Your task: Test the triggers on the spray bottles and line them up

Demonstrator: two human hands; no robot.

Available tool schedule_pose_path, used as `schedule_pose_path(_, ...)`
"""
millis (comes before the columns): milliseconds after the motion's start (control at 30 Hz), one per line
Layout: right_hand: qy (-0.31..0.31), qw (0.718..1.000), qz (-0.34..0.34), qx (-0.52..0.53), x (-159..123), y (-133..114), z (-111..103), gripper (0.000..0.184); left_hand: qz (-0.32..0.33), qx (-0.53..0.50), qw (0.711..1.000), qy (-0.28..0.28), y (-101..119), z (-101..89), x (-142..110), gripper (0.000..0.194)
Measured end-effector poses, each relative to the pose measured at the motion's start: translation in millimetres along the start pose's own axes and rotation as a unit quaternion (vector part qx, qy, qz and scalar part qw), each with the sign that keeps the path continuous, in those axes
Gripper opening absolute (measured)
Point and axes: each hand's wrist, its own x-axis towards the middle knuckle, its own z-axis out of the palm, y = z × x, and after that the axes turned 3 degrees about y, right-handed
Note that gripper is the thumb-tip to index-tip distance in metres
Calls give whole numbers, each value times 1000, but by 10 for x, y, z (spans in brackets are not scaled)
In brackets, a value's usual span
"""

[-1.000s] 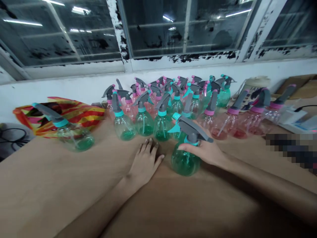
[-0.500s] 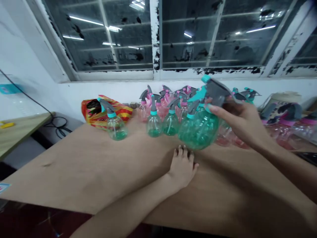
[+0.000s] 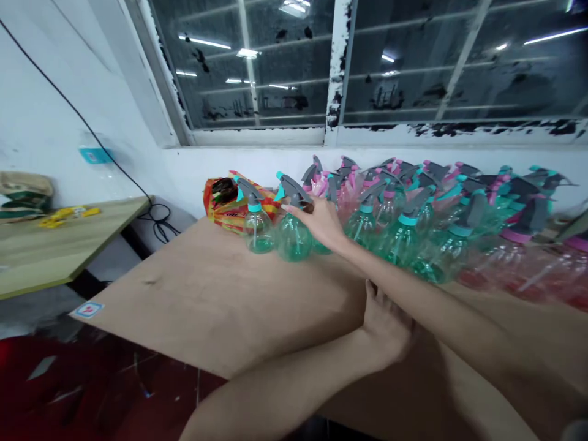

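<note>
My right hand point(image 3: 324, 222) is closed around the neck of a green spray bottle point(image 3: 294, 237) with a grey and turquoise trigger head. This bottle is upright at the table's far left part, close beside another green spray bottle point(image 3: 258, 231). Partly behind my right hand shows the green base of one more bottle. My left hand point(image 3: 387, 321) lies flat on the brown table point(image 3: 220, 294), holding nothing, its fingers partly under the shadow of my right forearm. Nearest to it stands a row of green spray bottles point(image 3: 401, 239).
Pink spray bottles point(image 3: 512, 263) crowd the right side and back by the wall. A red and yellow plastic bag point(image 3: 220, 211) lies behind the left bottles. At left are a second table point(image 3: 92, 245) with yellow pieces and a black cable point(image 3: 158, 223).
My right hand has carried the green spray bottle leftward and down, next to the leftmost bottle. My left hand stays on the table. The view has turned left.
</note>
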Motion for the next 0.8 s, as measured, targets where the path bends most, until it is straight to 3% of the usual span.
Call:
schedule_pose_path(233, 10, 999, 19, -41, 123, 219, 187, 36, -42, -31, 999, -12, 38, -47, 38, 32)
schedule_pose_path(567, 8, 1000, 3, -30, 163, 269, 272, 31, -40, -68, 997, 4, 8, -1, 44, 29)
schedule_pose_path(667, 4, 1000, -7, -19, 104, 238, 260, 33, -35, -59, 997, 20, -4, 4, 40, 35)
schedule_pose_path(800, 6, 1000, -21, -16, -57, 177, 86, 38, -34, -29, 999, -22, 12, -88, 43, 39)
